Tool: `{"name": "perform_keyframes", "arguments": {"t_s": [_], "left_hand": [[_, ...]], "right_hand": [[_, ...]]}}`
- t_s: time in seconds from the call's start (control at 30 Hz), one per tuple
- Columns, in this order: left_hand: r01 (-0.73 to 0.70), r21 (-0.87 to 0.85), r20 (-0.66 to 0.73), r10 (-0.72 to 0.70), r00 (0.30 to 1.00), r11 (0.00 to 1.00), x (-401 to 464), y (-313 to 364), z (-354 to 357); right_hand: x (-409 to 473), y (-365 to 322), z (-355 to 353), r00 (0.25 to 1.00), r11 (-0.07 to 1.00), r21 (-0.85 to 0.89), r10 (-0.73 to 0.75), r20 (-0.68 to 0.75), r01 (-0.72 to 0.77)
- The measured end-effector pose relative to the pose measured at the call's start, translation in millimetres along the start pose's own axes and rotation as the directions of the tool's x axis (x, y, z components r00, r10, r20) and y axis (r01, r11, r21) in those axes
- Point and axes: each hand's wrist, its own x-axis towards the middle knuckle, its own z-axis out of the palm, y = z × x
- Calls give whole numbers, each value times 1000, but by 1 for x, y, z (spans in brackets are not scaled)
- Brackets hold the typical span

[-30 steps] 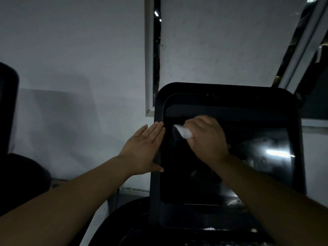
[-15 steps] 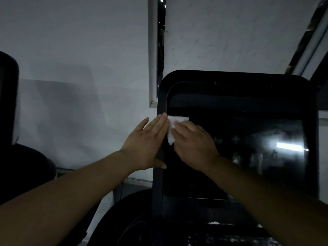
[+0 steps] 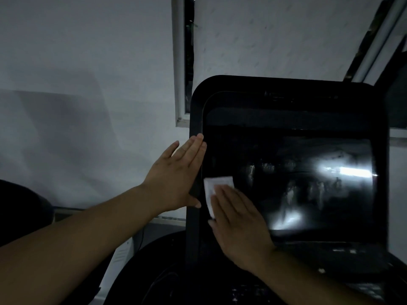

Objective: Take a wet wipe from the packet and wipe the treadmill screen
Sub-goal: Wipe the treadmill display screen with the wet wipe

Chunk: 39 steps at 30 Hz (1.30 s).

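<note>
Right hand [image 3: 239,225] flat, fingers straight, pressing wipe [image 3: 214,190] on screen [image 3: 286,172], lower-left area. Left hand [image 3: 176,179] flat, fingers together, braced against screen's left edge. Smears visible mid-screen.

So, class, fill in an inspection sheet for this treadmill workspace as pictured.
Surface: glossy black treadmill screen, streaked, glare at right.
Job's things: white folded wet wipe on the screen's lower left; packet not seen.
Clutter: small white specks on the dark ledge below.
Hands: left hand flat on the screen's left frame; right hand flat, pressing the wipe.
Cables: too dark to tell.
Surroundings: pale grey wall, white window frame.
</note>
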Motion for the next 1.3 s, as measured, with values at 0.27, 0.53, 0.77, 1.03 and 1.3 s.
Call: {"name": "perform_keyframes", "arguments": {"t_s": [0.27, 0.53, 0.77, 1.03, 1.3], "left_hand": [[-1, -14, 3, 1, 1000, 1000, -1, -2, 2], [-34, -75, -61, 30, 998, 997, -1, -6, 7], [-33, -71, -35, 30, 999, 997, -1, -5, 7], [-32, -73, -48, 29, 998, 997, 2, 1, -2], [4, -35, 7, -4, 1000, 999, 10, 3, -10]], "right_hand": [[117, 44, -25, 981, 984, -46, 177, 84, -174], [32, 4, -15, 977, 990, -53, 135, 162, -128], [-64, -46, 9, 984, 991, -15, 132, 116, -131], [49, 15, -23, 947, 966, -25, 259, 191, -259], [102, 52, -34, 943, 963, -37, 271, 194, -268]]}}
